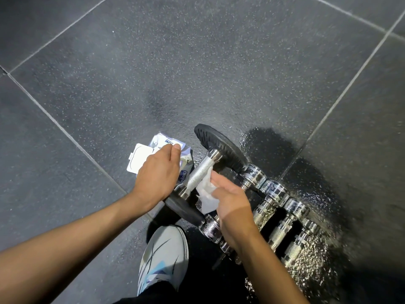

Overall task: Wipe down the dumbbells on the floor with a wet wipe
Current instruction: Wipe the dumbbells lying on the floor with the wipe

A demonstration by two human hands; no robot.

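Note:
A dumbbell with a knurled steel handle (198, 173) and black plates (219, 148) lies on the dark rubber floor. My right hand (233, 201) grips a crumpled white wet wipe (207, 195) and holds it against the right side of that handle. My left hand (157, 172) reaches over the handle's left side, its curled fingers down on the wet wipe pack (163, 142), whose white lid (138, 160) stands open. Much of the pack is hidden under that hand.
Several chrome dumbbells (274, 190) lie side by side to the right of the black-plated one, partly under my right forearm. My white shoe (164, 255) stands just in front of them. Dark speckled floor tiles (175, 62) stretch away beyond.

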